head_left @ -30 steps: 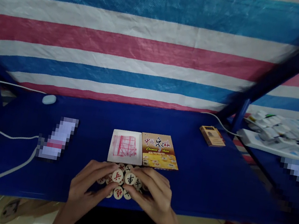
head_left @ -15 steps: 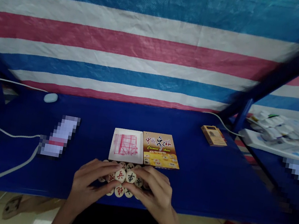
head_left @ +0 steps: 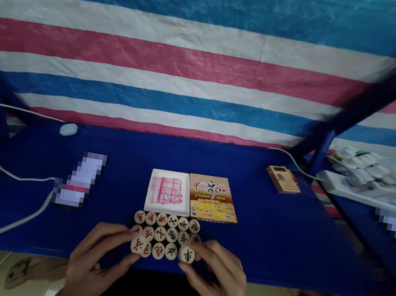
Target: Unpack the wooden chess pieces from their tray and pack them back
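On the blue table [head_left: 281, 239]: round chess pieces [head_left: 160, 234] in three rows
Left hand [head_left: 97, 255]: pinches a red-marked piece [head_left: 138, 244]
Right hand [head_left: 222, 272]: pinches a black-marked piece [head_left: 187, 254]

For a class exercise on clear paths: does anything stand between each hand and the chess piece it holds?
Nothing visible does. The left hand grips a red-marked piece directly, and the right hand a black-marked piece. The other pieces lie in rows nearby, but none separates a hand from its piece.
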